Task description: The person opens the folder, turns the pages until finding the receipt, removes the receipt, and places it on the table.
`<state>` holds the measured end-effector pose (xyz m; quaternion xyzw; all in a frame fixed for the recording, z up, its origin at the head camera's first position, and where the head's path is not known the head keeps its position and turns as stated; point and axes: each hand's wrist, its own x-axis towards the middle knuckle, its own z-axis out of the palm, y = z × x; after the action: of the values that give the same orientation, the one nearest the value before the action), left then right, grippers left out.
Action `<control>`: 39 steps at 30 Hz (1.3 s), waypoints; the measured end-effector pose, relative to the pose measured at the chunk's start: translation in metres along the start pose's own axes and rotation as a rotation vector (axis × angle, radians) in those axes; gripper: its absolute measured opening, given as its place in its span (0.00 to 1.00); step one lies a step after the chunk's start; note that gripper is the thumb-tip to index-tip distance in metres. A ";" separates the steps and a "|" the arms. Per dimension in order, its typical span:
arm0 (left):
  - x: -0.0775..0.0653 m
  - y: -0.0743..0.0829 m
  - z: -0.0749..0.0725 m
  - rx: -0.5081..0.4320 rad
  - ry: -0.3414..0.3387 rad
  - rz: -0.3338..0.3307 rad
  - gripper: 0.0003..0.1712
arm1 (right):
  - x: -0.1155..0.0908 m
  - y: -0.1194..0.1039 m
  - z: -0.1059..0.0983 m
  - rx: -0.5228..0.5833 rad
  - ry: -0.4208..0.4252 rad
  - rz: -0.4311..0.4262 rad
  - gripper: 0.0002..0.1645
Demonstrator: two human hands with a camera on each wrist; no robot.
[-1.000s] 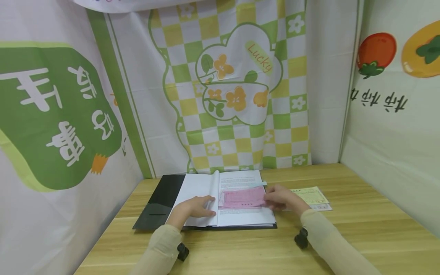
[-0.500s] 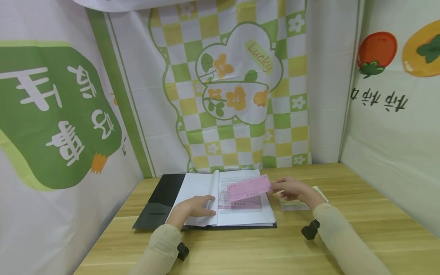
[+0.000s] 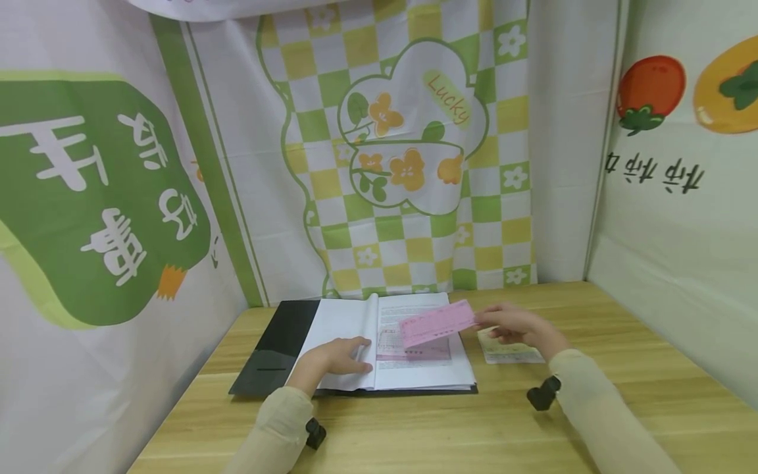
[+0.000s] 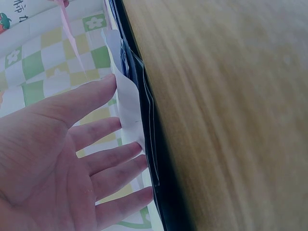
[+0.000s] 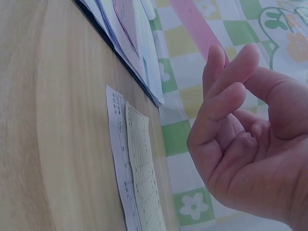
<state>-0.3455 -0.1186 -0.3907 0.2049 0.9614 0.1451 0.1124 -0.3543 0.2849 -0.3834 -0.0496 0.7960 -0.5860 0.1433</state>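
My right hand (image 3: 515, 324) pinches one end of a pink printed slip (image 3: 437, 322) between thumb and fingers, and the slip hangs above the folder's right page. In the right wrist view, the pink slip (image 5: 195, 24) runs up from the fingertips. An open black folder (image 3: 268, 370) holds white sheets (image 3: 343, 316). My left hand (image 3: 336, 357) rests with its fingers extended on the sheets near the middle fold; the left wrist view has the fingertips against the white paper (image 4: 130, 103). Another pink slip (image 3: 387, 352) lies on the printed right page, partly hidden under the raised one.
Right of the folder, a yellow slip (image 5: 143, 159) overlaps a white slip (image 5: 116, 144) on the wooden table (image 3: 403, 428). Behind the table hangs a checked cloth (image 3: 403, 257), with white cloth walls (image 3: 669, 257) at the sides.
My right hand has lifted the pink slip off the page and shifted it right and up, uncovering another pink slip beneath. My left hand has stayed in place.
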 end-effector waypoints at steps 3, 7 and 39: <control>0.001 0.000 0.000 -0.001 0.001 0.000 0.37 | -0.002 0.003 -0.007 0.004 -0.008 -0.008 0.29; 0.001 0.000 0.001 -0.002 -0.002 -0.005 0.37 | -0.004 0.006 -0.016 0.010 -0.013 -0.006 0.28; -0.002 0.001 0.000 -0.014 0.003 -0.010 0.38 | -0.031 0.040 -0.107 -0.098 -0.047 0.049 0.24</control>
<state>-0.3437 -0.1191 -0.3898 0.1990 0.9616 0.1517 0.1129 -0.3519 0.4029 -0.3870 -0.0506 0.8211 -0.5415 0.1735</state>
